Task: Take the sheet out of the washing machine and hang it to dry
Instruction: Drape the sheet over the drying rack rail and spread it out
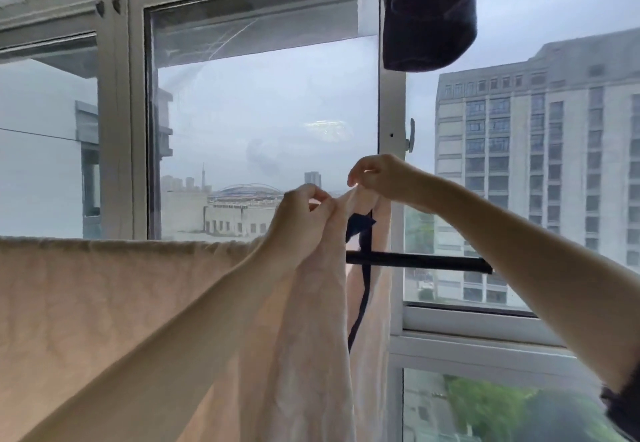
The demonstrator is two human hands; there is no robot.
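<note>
A pale pink sheet [86, 296] hangs over a black drying rod [419, 260] that runs across in front of the window. Its left part lies draped along the rod. Its right part is bunched and lifted above the rod. My left hand [301, 213] pinches that raised edge from the left. My right hand [381, 178] pinches the same edge a little higher and to the right. A dark strip or strap [362, 289] shows between the folds below my hands. The rod's right end sticks out bare.
A large window [263, 122] with a white frame and a latch [410, 136] stands just behind the rod. A dark garment [427, 15] hangs overhead at the upper right. Buildings are visible outside.
</note>
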